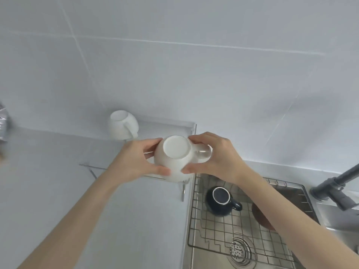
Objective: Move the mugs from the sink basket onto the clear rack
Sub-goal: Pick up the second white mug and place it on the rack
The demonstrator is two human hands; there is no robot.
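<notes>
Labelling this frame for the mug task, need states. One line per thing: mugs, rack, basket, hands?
White ceramic mug in hands: upside down, held over the rack's near edge.
Second white ceramic mug: upside down on the rack's far end.
Dark blue ceramic mug: upside down in the basket.
Clear acrylic rack: one mug resting on it.
Wire sink basket: one mug left.
Left hand: gripping the held mug.
Right hand: gripping it too.

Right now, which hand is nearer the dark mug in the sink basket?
Right. The right hand sits just above the dark mug; the left hand is farther off, across the white mug both hold.
</notes>
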